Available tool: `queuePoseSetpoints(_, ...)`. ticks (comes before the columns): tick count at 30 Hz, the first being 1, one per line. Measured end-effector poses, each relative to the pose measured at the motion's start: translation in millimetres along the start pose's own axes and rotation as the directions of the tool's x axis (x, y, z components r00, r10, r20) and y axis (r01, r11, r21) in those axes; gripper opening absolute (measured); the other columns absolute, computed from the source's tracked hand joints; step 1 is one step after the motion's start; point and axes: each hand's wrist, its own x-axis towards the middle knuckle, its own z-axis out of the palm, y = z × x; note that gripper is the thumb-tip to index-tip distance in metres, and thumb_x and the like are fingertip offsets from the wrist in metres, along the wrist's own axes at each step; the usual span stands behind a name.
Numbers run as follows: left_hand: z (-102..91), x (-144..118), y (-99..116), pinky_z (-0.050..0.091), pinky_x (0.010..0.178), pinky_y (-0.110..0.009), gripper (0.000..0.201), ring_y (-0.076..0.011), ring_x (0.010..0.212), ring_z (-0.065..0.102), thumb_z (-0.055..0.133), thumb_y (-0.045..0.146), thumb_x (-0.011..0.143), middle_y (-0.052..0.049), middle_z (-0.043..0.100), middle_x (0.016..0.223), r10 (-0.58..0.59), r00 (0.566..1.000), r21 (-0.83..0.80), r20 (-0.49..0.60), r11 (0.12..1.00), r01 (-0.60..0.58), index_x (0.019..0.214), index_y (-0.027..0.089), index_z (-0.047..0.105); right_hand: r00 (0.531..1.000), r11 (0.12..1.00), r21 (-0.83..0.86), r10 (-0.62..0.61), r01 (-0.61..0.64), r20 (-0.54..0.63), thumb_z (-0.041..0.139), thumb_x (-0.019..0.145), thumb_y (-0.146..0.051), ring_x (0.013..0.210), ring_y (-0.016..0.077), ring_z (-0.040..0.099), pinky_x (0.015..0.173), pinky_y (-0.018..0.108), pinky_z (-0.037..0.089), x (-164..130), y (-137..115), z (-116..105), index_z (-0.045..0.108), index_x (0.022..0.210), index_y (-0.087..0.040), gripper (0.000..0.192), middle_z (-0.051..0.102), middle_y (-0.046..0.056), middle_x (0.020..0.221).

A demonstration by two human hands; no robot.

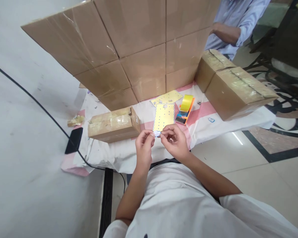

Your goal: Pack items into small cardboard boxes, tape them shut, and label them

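**Small sticker pinched between both hands, sheets partly emptied**

While a black cable (39,107) crosses the white wall at far left, a crumpled wad of tape (75,121) and a dark flat object (74,140) lie at the counter's (109,153) left end. Next comes a small taped carton (113,124), lying just before a stacked wall of cardboard boxes (129,43).

At the middle, the left hand (144,145) and right hand (174,140) meet just above the counter's near edge. Fingers of both hands are closed on a small pale sticker (157,133), thumb and forefinger pinching it from either side; it looks white-blue, though it is too small to tell more.

Just behind the hands lies a yellow backing sheet (164,116) dotted with small marks, and a second sheet (167,97) lies tilted behind that. By their look, most stickers are already off, so the peeling seems well along. One small blue-edged sticker (211,120) lies alone on the cloth further right.

Right of the sheets stands a yellow tape dispenser (185,108), then two large taped cartons (234,89). Another person's sleeve (248,23) shows beyond them.
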Motion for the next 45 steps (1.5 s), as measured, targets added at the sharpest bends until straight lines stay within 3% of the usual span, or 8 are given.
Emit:
queuePoseSetpoints(6,11.4,-4,-1,0.025,0.048,-0.019,0.025,-0.0048,0.05,0.036,0.076,0.034,0.072,0.006,0.043,0.059,-0.135,0.987,-0.204,-0.086,0.972,0.115,0.073,0.018,0.057,0.998,1.0,0.031,-0.001,0.003,-0.061,0.068,0.089,-0.032,0.061,0.0127,0.057,0.054,0.025,0.04,-1,3,6,0.054,0.1,-0.026,0.018,0.063,-0.003,0.074)
queuePoseSetpoints(14,12.0,2,3,0.026,0.046,-0.018,0.03,-0.0033,0.051,0.038,0.079,0.034,0.071,0.006,0.047,0.068,-0.141,0.972,-0.323,-0.189,0.944,0.074,0.076,0.018,0.053,0.994,1.0,0.019,-0.011,0.013,-0.105,0.067,0.087,-0.026,0.063,0.0126,0.058,0.057,0.024,0.041,3,9,5,0.055,0.097,-0.025,0.016,0.061,-0.004,0.074)
queuePoseSetpoints(20,2.9,9,2,0.027,0.046,-0.019,0.034,-0.0033,0.05,0.038,0.081,0.036,0.071,0.006,0.046,0.069,-0.132,0.964,-0.286,-0.231,0.956,0.062,0.078,0.019,0.052,0.995,0.968,-0.24,0.083,-0.067,0.054,0.062,0.084,-0.021,0.068,0.0141,0.063,0.062,0.024,0.044,50,32,-18,0.06,0.096,-0.021,0.013,0.068,-0.001,0.079)
queuePoseSetpoints(25,0.2,11,-1,0.026,0.048,-0.02,0.032,-0.0042,0.051,0.037,0.079,0.038,0.074,0.006,0.044,0.067,-0.095,0.963,-0.242,-0.253,0.97,0.032,0.078,0.02,0.054,0.926,0.707,-0.702,0.315,-0.083,0.208,0.06,0.086,-0.012,0.077,0.0162,0.065,0.069,0.025,0.042,97,58,-31,0.067,0.105,-0.018,0.021,0.076,0.004,0.089)
queuePoseSetpoints(31,-6.1,12,-7,0.027,0.049,-0.02,0.029,-0.0058,0.052,0.035,0.077,0.041,0.079,0.006,0.043,0.061,0.008,0.962,-0.122,-0.272,0.992,-0.043,0.078,0.019,0.057,0.853,0.336,-0.941,0.476,0.048,0.214,0.054,0.095,-0.016,0.1,0.0282,0.07,0.073,0.031,0.045,104,59,-25,0.061,0.125,-0.016,0.03,0.073,0.017,0.111)
queuePoseSetpoints(38,-14.5,9,-18,0.03,0.05,-0.02,0.024,-0.0075,0.052,0.035,0.068,0.04,0.09,0.006,0.04,0.06,0.147,0.951,0.044,-0.272,0.989,-0.141,0.082,0.019,0.06,0.88,0.212,-0.974,0.445,0.078,0.167,0.059,0.096,-0.021,0.098,0.0322,0.071,0.07,0.033,0.047,105,44,-21,0.057,0.127,-0.01,0.033,0.065,0.023,0.122)
queuePoseSetpoints(41,-26.5,9,-23,0.038,0.055,-0.022,0.017,-0.0099,0.06,0.046,0.062,0.033,0.096,0.001,0.053,0.069,0.436,0.875,0.386,-0.21,0.859,-0.336,0.087,0.019,0.063,0.935,0.351,-0.936,0.319,0.036,0.156,0.051,0.101,-0.021,0.091,0.026,0.07,0.07,0.031,0.044,104,38,-25,0.067,0.108,-0.013,0.02,0.069,0.018,0.112)
queuePoseSetpoints(45,-54.9,18,-22,0.048,0.065,-0.025,0.007,-0.0134,0.069,0.06,0.063,0.015,0.093,-0.005,0.068,0.081,0.753,0.557,0.669,0.35,0.215,-0.712,0.095,0.02,0.068,0.901,0.821,-0.562,0.313,-0.098,0.301,0.051,0.102,-0.036,0.063,0.0157,0.059,0.06,0.027,0.04,95,21,-23,0.072,0.078,-0.016,0.038,0.067,0.006,0.072)
